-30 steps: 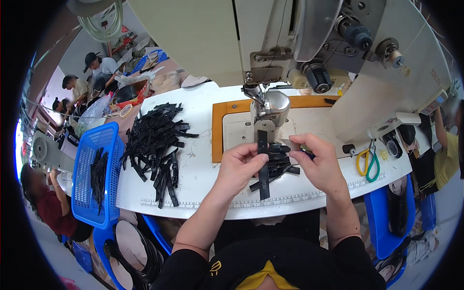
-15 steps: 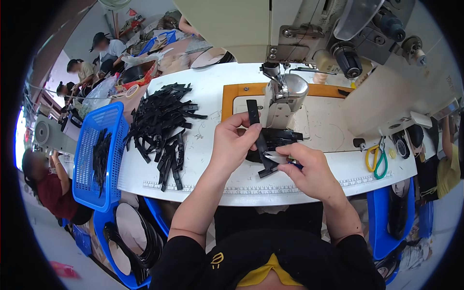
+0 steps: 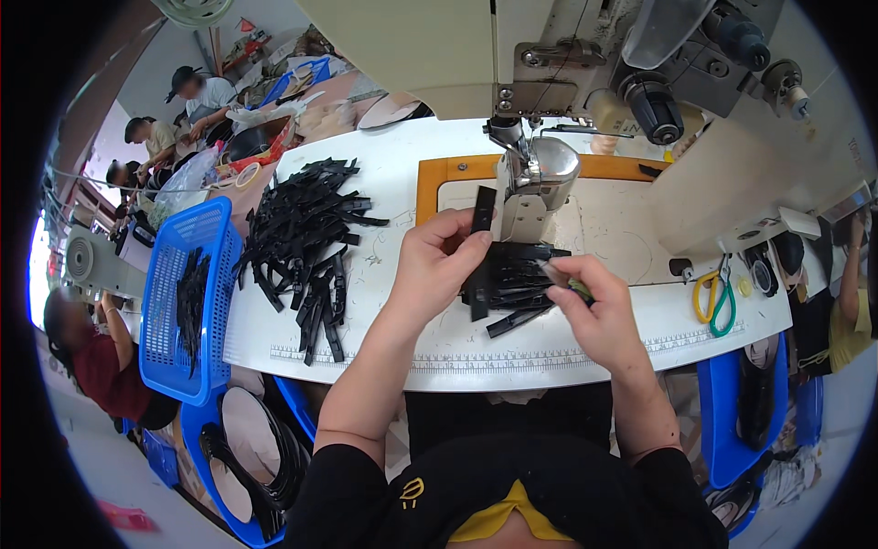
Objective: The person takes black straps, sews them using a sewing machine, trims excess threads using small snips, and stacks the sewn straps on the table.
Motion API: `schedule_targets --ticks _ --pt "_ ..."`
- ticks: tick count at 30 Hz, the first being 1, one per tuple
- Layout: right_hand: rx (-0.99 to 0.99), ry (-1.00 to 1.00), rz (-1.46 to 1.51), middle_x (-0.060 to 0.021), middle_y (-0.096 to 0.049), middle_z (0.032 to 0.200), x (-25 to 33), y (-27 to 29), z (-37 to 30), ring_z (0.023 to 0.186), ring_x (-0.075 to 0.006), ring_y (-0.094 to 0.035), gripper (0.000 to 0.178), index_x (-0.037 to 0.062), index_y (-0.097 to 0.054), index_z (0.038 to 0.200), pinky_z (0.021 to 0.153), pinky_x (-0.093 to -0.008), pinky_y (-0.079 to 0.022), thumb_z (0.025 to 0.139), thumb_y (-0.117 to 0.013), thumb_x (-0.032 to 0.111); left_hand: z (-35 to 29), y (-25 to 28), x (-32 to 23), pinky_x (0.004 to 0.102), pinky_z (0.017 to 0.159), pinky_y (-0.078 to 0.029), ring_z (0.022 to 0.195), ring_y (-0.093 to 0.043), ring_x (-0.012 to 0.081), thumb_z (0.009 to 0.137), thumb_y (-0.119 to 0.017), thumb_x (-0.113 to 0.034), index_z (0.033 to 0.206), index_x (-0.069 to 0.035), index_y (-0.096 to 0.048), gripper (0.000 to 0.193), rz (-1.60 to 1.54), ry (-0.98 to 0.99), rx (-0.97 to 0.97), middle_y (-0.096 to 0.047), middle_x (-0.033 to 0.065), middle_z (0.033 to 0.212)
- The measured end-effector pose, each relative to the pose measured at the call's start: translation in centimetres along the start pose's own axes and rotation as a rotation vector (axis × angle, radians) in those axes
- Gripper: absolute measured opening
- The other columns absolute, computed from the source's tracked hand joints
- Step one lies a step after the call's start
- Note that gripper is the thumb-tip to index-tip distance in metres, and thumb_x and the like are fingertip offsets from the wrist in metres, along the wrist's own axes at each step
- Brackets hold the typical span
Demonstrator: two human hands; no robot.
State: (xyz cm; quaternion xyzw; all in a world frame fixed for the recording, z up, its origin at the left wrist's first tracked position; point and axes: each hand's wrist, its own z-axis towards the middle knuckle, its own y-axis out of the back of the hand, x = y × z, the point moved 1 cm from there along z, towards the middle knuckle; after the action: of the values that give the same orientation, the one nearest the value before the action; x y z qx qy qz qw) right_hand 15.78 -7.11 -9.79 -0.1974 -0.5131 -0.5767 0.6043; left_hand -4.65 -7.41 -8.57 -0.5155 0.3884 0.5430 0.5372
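Note:
My left hand [image 3: 434, 270] pinches a flat black strip [image 3: 480, 297] between thumb and fingers, its ends showing above and below the grip. Closed around small thread snips [image 3: 580, 291], my right hand [image 3: 599, 320] is to the right, apart from that strip. The snips' silver tip pokes out past the fingers, and most of their body is hidden. Between the hands, a small stack of black strips [image 3: 517, 288] lies on the white table. Just beyond it stands the post [image 3: 529, 206] of a sewing machine.
A large heap of black strips [image 3: 302, 220] covers the table's left part. Left of it stands a blue basket [image 3: 224, 302] with more strips. Scissors [image 3: 722, 306] with yellow and green handles lie at right. The sewing machine head [image 3: 402, 55] overhangs the far side. Several people sit farther left.
My right hand has moved right and slightly up with the snips, away from the held strip. The strip now hangs straighter, its lower end farther left.

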Motion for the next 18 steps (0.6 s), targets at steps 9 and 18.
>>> schedule_targets --ticks 9,18 --pt "-0.151 -0.077 0.117 -0.0066 -0.06 0.094 -1.2 2.4 -0.1 0.077 -0.0102 -0.054 0.034 -0.0004 -0.053 0.107 0.066 -0.0222 -0.045 0.074 -0.064 -0.003 1.8 -0.2 0.7 0.0285 0.07 -0.046 0.078 -0.059 0.0207 0.076 -0.066 -0.011 0.097 0.001 -0.063 0.024 0.976 -0.364 0.205 -0.06 0.0106 0.092" --pt "-0.142 -0.19 0.094 -0.0077 -0.053 0.107 0.5 -1.1 -2.0 0.096 -0.0129 -0.053 0.045 0.0005 -0.047 0.116 0.084 -0.024 -0.042 0.074 -0.062 -0.007 -4.9 15.6 -0.1 0.0355 0.072 -0.046 0.084 -0.057 0.0296 0.073 -0.066 -0.009 0.09 -0.001 -0.065 0.019 1.275 -0.242 -0.485 -0.061 0.0112 0.089"
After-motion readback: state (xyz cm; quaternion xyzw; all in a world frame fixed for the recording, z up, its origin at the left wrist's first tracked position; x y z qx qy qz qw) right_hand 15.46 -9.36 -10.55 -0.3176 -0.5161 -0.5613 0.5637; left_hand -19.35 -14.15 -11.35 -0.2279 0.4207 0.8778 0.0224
